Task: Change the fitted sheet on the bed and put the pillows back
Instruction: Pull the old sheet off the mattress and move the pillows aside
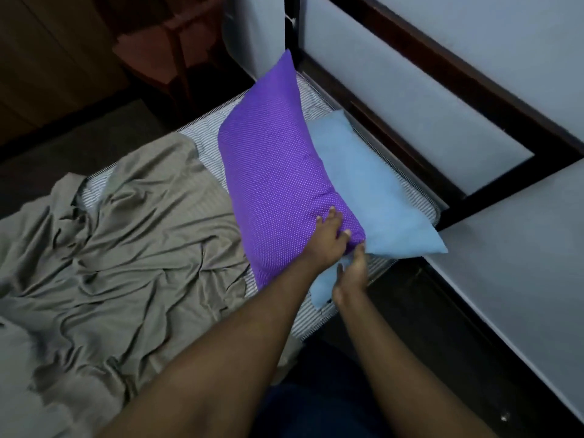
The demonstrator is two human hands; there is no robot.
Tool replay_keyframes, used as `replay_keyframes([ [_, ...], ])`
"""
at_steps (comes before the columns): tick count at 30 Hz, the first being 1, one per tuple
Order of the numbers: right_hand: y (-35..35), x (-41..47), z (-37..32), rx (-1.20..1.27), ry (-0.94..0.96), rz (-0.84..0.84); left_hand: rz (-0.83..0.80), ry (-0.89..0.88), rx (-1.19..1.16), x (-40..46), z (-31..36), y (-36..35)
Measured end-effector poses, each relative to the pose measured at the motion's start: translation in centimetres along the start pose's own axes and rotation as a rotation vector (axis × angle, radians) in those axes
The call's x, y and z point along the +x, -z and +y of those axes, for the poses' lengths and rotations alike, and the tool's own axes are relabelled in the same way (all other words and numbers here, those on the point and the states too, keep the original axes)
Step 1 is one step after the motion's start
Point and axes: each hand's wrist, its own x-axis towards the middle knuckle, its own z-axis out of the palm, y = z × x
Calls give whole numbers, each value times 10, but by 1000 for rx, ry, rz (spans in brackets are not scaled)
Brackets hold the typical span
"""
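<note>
A purple dotted pillow [271, 165] stands tilted on its long edge at the head of the bed, leaning over a light blue pillow [369, 188] that lies flat beside it. My left hand [331, 232] grips the purple pillow's near end, fingers curled into the fabric. My right hand [352, 273] holds the near corner of the blue pillow's case from below. A crumpled grey-brown sheet [126, 254] is bunched over the middle of the bed. The striped bare mattress [205, 143] shows around the pillows.
A dark wooden headboard frame [410, 143] with pale panels runs along the right of the pillows. A pale wall [521, 263] stands at the right. Dark floor and a reddish wooden piece of furniture [164, 49] lie beyond the bed's far side.
</note>
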Motion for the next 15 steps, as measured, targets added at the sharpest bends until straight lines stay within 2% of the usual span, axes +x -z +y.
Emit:
replay_keyframes([
  [4, -28, -55, 5, -242, 153, 7, 2, 49, -224, -57, -13, 14],
  [6, -37, -82, 15, -371, 196, 64, 66, 76, -333, -88, -25, 24],
  [8, -42, -116, 30, -462, 179, 78, 133, 77, -320, -118, -44, 42],
  [12, -54, -179, 78, -454, 152, -75, 170, 32, -319, -186, -97, 83],
  [15, -60, -220, 120, -404, 89, -109, 244, 68, -287, -235, -150, 108],
])
